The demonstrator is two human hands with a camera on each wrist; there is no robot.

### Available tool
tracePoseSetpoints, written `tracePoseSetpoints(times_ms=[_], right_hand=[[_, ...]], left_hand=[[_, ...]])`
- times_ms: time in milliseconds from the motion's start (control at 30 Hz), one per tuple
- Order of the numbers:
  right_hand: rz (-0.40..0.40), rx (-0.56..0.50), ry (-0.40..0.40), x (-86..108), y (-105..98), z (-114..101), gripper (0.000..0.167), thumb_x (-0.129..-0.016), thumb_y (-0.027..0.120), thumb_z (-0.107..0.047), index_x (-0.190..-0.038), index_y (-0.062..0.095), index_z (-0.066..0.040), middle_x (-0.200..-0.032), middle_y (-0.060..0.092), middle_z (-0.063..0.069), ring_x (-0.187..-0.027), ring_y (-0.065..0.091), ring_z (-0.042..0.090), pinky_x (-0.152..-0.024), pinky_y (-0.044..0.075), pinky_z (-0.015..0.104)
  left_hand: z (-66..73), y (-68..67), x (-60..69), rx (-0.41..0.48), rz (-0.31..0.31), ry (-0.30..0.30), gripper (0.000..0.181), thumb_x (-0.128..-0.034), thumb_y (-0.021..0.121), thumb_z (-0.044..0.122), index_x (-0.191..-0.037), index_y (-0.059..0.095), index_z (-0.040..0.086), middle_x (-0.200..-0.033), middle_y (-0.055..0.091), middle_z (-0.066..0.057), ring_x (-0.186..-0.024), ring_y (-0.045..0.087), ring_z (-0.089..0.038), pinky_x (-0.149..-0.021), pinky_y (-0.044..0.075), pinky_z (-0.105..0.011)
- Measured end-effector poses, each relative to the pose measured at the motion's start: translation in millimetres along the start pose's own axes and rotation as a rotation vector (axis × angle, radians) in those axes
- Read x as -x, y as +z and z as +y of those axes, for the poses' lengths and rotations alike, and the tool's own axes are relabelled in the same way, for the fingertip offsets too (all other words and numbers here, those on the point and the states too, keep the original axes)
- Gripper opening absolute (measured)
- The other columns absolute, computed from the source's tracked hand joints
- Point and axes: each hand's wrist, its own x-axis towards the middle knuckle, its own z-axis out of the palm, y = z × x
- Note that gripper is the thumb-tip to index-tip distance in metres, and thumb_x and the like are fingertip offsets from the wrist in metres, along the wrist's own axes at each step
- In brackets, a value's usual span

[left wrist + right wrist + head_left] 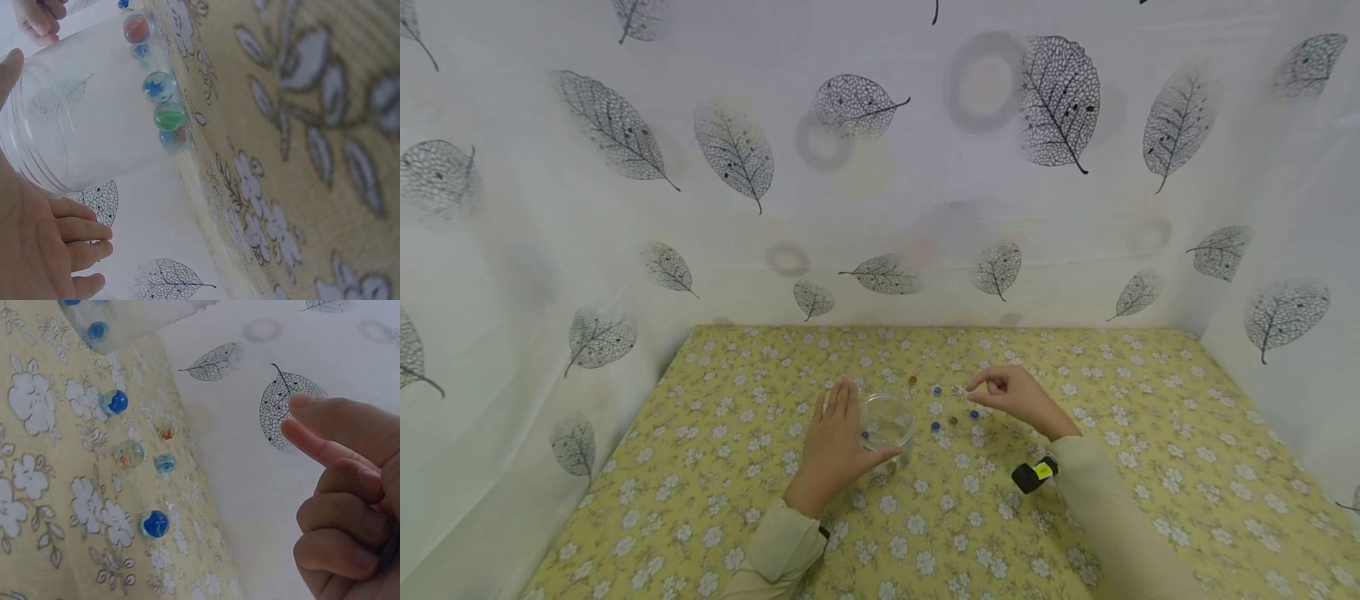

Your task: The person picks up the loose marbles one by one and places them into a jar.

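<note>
A clear jar (889, 421) (100, 119) stands upright, several marbles, among them a green one (169, 117), at its bottom. My left hand (835, 450) (47, 244) is beside the jar's mouth, fingers straight along the left side, thumb across the near side; whether it touches the jar I cannot tell. My right hand (1011, 396) (350, 487) hovers over the cloth right of a clear marble (957, 390), index finger and thumb extended with a small gap, the other fingers curled in. Nothing shows between its fingertips.
Right of the jar lie several loose marbles, including a blue one (973, 414) (154, 523) and an orange one (912, 380) (166, 434). Yellow flowered cloth (737, 500) covers the table; leaf-patterned white curtains (925, 183) hang behind and at both sides.
</note>
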Motion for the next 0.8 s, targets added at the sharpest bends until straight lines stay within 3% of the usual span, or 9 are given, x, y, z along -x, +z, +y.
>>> tracePoseSetpoints(times_ms=[300,400,600,800], right_hand=[[0.005,-0.035,0.003,-13.3,10.0,50.8,0.024,-0.088,0.066,-0.021,-0.102,0.07,-0.002,-0.054,0.037,-0.005,-0.045,0.025,0.005,-0.06,0.042,0.025],[-0.005,-0.061,0.017,-14.3,12.0,57.5,0.025,-0.087,0.068,-0.024,-0.102,0.07,-0.003,-0.054,0.038,-0.005,-0.046,0.027,0.006,-0.059,0.043,0.027],[-0.038,-0.077,0.055,-15.9,16.5,65.0,0.024,-0.086,0.069,-0.021,-0.104,0.07,-0.004,-0.053,0.039,-0.004,-0.045,0.027,0.006,-0.069,0.048,0.028],[-0.072,-0.074,0.06,-19.6,19.5,70.6,0.023,-0.086,0.068,-0.016,-0.106,0.069,-0.003,-0.055,0.04,-0.004,-0.045,0.027,0.005,-0.055,0.042,0.025]], left_hand=[[0.1,-0.9,0.7,0.002,0.004,-0.001,0.115,-0.074,0.054,0.076,-0.149,0.017,-0.003,-0.155,0.018,-0.02,-0.145,0.017,-0.032,-0.118,0.017,-0.052],[0.3,-1.5,0.8,0.006,0.003,-0.004,0.115,-0.0738,0.054,0.076,-0.149,0.018,-0.003,-0.155,0.018,-0.02,-0.145,0.017,-0.032,-0.118,0.017,-0.052],[0.5,-2.4,1.1,0.03,-0.005,-0.011,0.116,-0.0732,0.056,0.075,-0.149,0.016,-0.003,-0.156,0.016,-0.019,-0.146,0.016,-0.031,-0.118,0.016,-0.053],[0.2,-1.2,0.7,0.015,-0.005,-0.012,0.116,-0.0737,0.054,0.076,-0.15,0.014,-0.002,-0.156,0.016,-0.019,-0.146,0.015,-0.031,-0.118,0.016,-0.052]])
